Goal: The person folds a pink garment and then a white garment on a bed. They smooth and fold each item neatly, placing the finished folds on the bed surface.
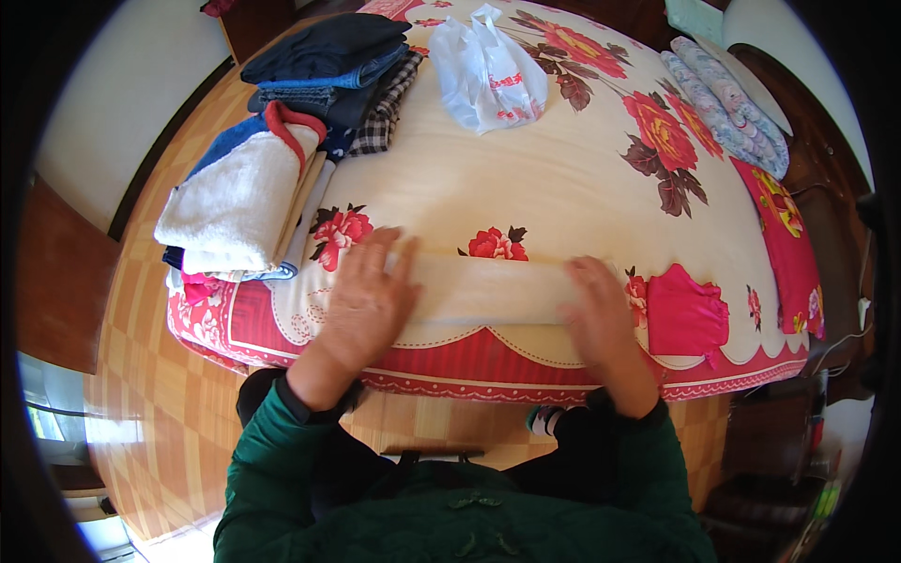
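A cream-coloured cloth (493, 290), folded into a long flat strip, lies near the front edge of the bed. My left hand (369, 295) is at its left end, palm down with the fingers spread. At the opposite end is my right hand (602, 310), blurred, its fingers extended and gripping nothing. Whether either palm presses on the cloth is hard to tell. To the right of my right hand lies a small bright pink cloth item (686, 313) with a gathered edge.
Folded clothes (232, 197) with a white fleecy piece on top are stacked at left, before another pile of dark trousers and jeans (324, 56). A white plastic bag (489, 77) sits on the floral bedspread (450, 183). A rolled floral quilt (732, 105) and pink pillow (778, 246) lie right.
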Motion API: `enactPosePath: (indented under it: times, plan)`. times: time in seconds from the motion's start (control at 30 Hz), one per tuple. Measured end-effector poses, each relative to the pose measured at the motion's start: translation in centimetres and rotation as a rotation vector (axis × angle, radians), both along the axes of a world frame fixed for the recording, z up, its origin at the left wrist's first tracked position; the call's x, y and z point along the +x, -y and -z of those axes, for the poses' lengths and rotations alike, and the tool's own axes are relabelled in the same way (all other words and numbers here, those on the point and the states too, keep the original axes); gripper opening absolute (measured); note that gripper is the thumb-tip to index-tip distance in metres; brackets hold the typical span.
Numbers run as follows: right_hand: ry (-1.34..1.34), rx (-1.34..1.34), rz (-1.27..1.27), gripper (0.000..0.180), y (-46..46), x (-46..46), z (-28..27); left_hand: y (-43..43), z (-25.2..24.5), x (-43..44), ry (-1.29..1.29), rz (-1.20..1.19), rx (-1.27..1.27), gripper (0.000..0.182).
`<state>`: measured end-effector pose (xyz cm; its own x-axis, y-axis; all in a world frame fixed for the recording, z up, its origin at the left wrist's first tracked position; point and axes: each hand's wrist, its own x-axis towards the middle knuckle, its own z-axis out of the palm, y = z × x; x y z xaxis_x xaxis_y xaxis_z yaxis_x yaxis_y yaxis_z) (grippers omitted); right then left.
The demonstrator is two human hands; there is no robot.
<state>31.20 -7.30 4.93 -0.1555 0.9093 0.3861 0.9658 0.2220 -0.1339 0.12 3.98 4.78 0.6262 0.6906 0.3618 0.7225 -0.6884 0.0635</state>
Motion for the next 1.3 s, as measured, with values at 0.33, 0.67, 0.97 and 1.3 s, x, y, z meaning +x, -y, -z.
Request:
enactPosePath:
  times: [0.33, 0.67, 0.97, 1.3]
  plan:
    - [0.100, -0.150, -0.117, 0.083, 0.9, -5.0, 3.2, 1.8, 2.7, 2.2, -0.131, 0.213, -0.200, 0.075]
    - [0.168, -0.222, 0.095, 0.085, 0.7, -3.7, 3.7, 2.1, 3.0, 2.0, -0.121, 0.189, -0.191, 0.074]
    - [0.215, -0.305, 0.332, 0.099, 0.6, -1.7, 4.4, 2.1, 3.1, 1.9, -0.113, 0.195, -0.201, 0.074]
    - [0.257, -0.142, 0.230, 0.092, 0.0, -1.6, 1.4, 2.3, 2.4, 2.3, -0.005, 0.200, -0.232, 0.065]
